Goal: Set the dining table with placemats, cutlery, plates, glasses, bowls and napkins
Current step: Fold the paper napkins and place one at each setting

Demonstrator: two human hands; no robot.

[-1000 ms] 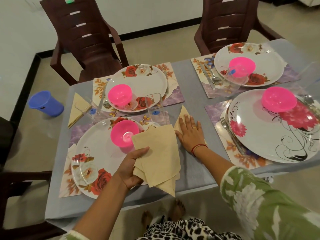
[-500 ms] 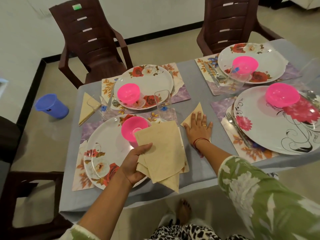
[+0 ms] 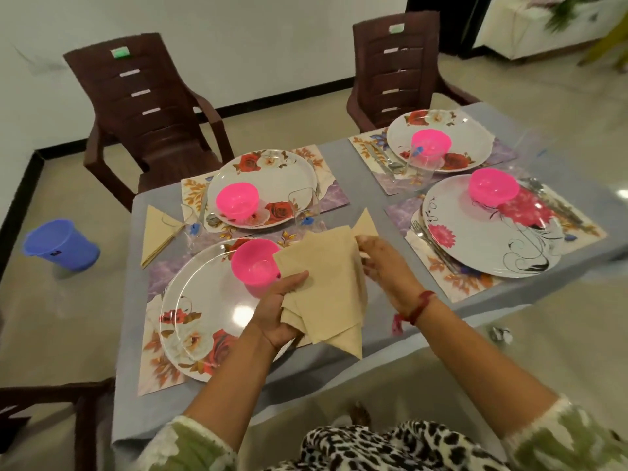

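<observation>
Blue tub (image 3: 61,244) sat on the floor, far left. Folded napkin (image 3: 158,231) lay at the table's left edge beside a barely visible clear glass (image 3: 192,222). Left hand (image 3: 278,311) gripped the napkin stack (image 3: 326,283) over the near plate (image 3: 197,300), covering part of the pink bowl (image 3: 255,263). Right hand (image 3: 384,263), blurred, pinched the stack's top corner; half a second earlier it lay flat on the placed napkin (image 3: 365,224), now half hidden. A bare table (image 3: 363,185) strip ran between the placemats.
</observation>
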